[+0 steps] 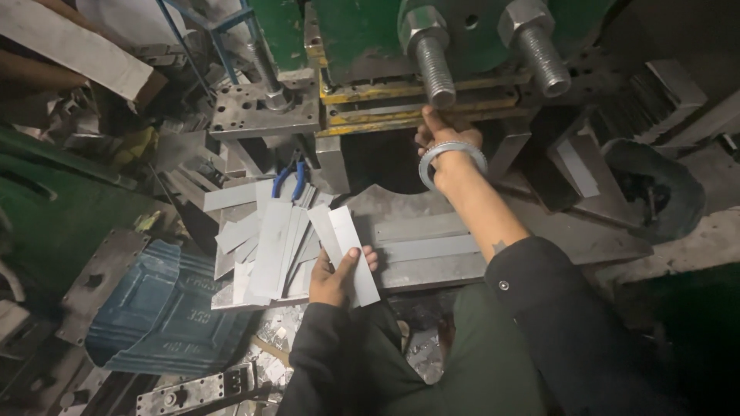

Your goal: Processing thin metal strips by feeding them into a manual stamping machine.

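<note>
**Left hand grips metal strips, right hand reaches into the press**

We see the left hand (337, 275) closed around a few flat grey metal strips (345, 250), thumb laid across the top one, fingers curled beneath. Just left of it a loose pile of strips (266, 243) lies on the steel bench (432, 250), with blue-handled pliers (289, 176) at its far edge. The right hand (441, 132), a metal bangle (452, 160) on its wrist, stretches forward to the yellow-edged die plates (416, 104) of the green press (362, 31). Its fingers go under the plate, so we cannot tell whether they pinch anything.
</note>
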